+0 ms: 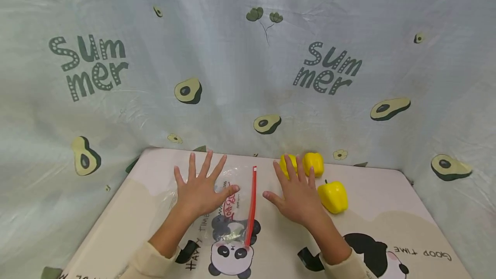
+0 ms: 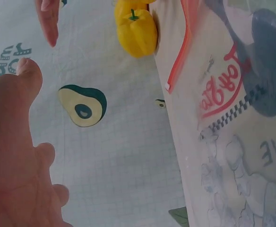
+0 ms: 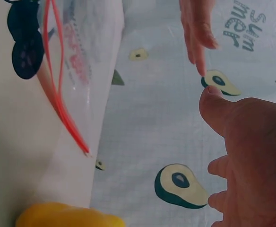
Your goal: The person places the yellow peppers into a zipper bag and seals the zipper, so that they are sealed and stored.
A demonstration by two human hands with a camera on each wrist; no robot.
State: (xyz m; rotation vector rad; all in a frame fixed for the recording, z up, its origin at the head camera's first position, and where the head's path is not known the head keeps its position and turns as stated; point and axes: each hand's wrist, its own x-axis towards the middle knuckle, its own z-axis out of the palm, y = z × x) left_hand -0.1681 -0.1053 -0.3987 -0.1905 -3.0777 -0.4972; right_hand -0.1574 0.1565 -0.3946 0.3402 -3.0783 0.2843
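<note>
My left hand [image 1: 199,193] hovers with spread fingers over a clear zip bag [image 1: 236,234]. The bag lies flat and has a red zip strip [image 1: 252,210] along its right side and red printing. To the right, my right hand [image 1: 300,199] is also raised with fingers spread, holding nothing. Three yellow bell peppers are near it: one pepper [image 1: 287,169] partly behind its fingers, a second pepper [image 1: 314,164] beside that, and a third pepper [image 1: 333,197] closer, right of the hand. In the right wrist view, the bag's red edges [image 3: 57,90] stand slightly apart.
The table [image 1: 387,201] wears a cloth printed with pandas and lettering. Behind it hangs a pale curtain [image 1: 232,55] with avocado prints, meeting the table's back edge and both sides. Dark wrist camera mounts [image 1: 310,259] show below the hands.
</note>
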